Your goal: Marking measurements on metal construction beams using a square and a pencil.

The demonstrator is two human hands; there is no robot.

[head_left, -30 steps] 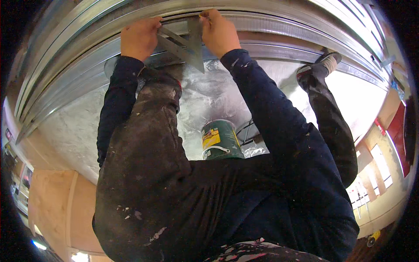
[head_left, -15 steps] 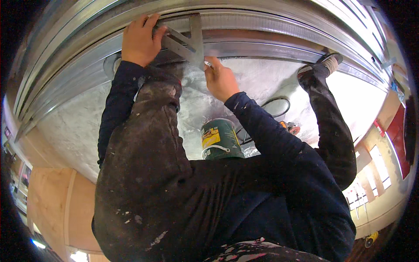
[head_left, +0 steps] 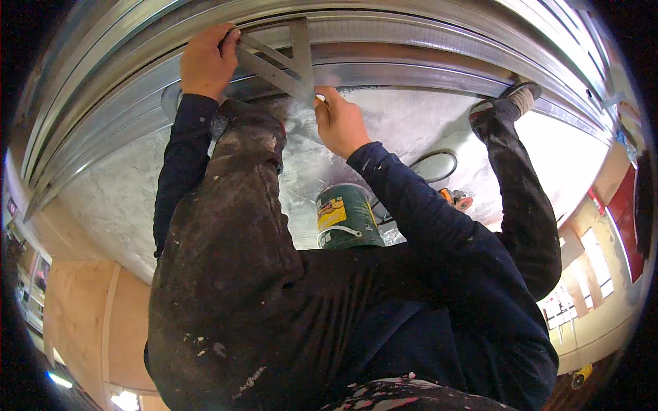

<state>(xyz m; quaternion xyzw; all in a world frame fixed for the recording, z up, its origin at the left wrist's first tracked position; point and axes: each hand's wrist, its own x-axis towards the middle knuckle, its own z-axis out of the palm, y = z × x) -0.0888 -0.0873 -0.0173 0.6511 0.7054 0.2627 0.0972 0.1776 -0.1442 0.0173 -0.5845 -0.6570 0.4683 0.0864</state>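
A metal triangular square (head_left: 301, 63) lies across long silver metal channels (head_left: 384, 74). My left hand (head_left: 208, 63) is closed on its far left corner, thumb and fingers pinching the edge. My right hand (head_left: 340, 123) is at the square's near right corner, fingers pinched together. Something small and pale shows at those fingertips, too small to name. Both dark blue sleeves reach forward past my bent knee.
A green bucket (head_left: 346, 216) with a yellow label stands between my legs on the dusty grey floor (head_left: 116, 205). Right of it lie a dark cable loop (head_left: 436, 164) and an orange power tool (head_left: 455, 198). Wooden panels (head_left: 82, 308) stand at left.
The square has shifted slightly left along the channels, together with both hands. My left hand's fingers have drawn in closer around its corner.
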